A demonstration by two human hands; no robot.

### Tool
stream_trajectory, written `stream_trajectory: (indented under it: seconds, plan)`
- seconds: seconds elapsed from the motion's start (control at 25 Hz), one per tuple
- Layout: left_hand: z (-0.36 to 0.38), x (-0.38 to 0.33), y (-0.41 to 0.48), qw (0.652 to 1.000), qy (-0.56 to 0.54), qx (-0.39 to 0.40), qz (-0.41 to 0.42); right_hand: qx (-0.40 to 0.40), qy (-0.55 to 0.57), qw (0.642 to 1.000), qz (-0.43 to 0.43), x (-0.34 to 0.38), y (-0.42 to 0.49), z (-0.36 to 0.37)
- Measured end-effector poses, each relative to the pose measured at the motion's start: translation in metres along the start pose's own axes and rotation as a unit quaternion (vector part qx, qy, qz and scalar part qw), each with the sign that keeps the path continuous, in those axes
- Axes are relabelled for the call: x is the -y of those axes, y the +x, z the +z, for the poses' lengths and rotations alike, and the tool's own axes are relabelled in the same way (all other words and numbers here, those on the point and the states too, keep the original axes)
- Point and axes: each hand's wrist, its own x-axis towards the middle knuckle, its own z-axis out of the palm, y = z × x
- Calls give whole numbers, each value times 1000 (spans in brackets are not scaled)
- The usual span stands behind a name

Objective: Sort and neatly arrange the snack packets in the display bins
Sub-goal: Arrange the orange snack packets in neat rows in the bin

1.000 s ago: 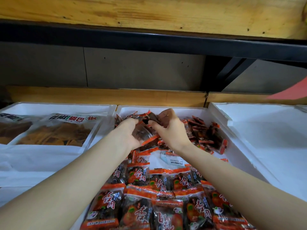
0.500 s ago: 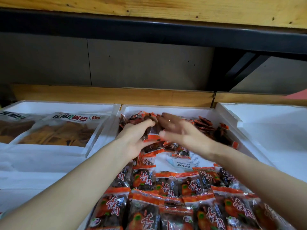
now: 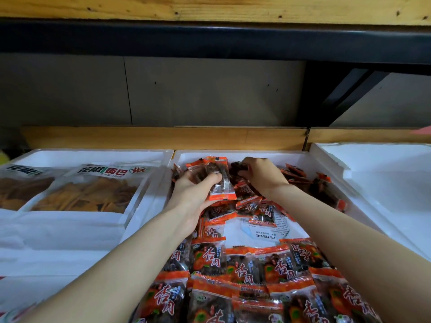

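The middle white foam bin (image 3: 289, 157) holds several small orange-and-clear snack packets. Near me they lie in tidy rows (image 3: 247, 271); at the far end they form a loose heap (image 3: 300, 180). My left hand (image 3: 193, 190) grips a small bunch of packets (image 3: 219, 180) held upright over the heap's left side. My right hand (image 3: 261, 176) reaches into the far heap and pinches a dark packet (image 3: 235, 169) with its fingertips. A white printed paper slip (image 3: 265, 231) lies bare between the heap and the rows.
The left foam bin (image 3: 98, 155) carries large clear bags of yellow crisps (image 3: 91, 194). A white foam bin (image 3: 373, 164) stands on the right. A wooden ledge (image 3: 163, 138) runs behind the bins, under a grey back panel and a black shelf beam.
My left hand has lifted its bunch of packets upright. My right hand has moved from flat over the heap to picking at a packet at the far end.
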Motion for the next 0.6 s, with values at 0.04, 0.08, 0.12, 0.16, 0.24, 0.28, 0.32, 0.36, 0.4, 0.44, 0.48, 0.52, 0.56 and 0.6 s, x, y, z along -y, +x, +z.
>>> stream_trajectory:
  seconds: [0.04,0.08,0.12,0.16,0.24,0.28,0.32,0.36,0.4,0.44,0.48,0.52,0.56,0.6]
  plan:
    - [-1,1,1,1000,-5,-6,5,-37,37,998,15,6,-3,-8]
    - [-2,1,2,1000,-9,-13,9,-81,82,993,30,12,-7,-16]
    - [-2,1,3,1000,-18,-20,12,-115,124,985,40,20,-12,-24]
    - [-1,1,3,999,-31,-29,13,-129,149,980,31,28,-20,-31]
    - [3,-1,1,996,-78,-39,3,-95,150,983,-42,45,-42,-38]
    - [4,-2,0,993,-108,-38,-3,-59,141,985,-86,52,-54,-37]
    - [4,-2,-1,991,-126,-34,-4,-19,137,984,-115,57,-64,-36]
    - [3,-3,-2,991,-128,-26,-2,20,139,982,-127,59,-72,-33]
    - [1,-3,-3,993,-121,-12,3,48,143,980,-129,59,-76,-29]
    - [0,-3,-3,994,-110,6,10,62,148,979,-129,58,-79,-26]
    - [-1,-4,-5,995,-93,24,16,62,151,977,-135,57,-81,-25]
    - [-1,-5,-6,997,-72,34,22,55,159,975,-147,56,-83,-25]
    - [-1,-6,-8,997,-55,37,27,52,178,970,-157,56,-84,-26]
    - [0,-6,-8,998,-46,31,34,56,214,962,-162,53,-85,-29]
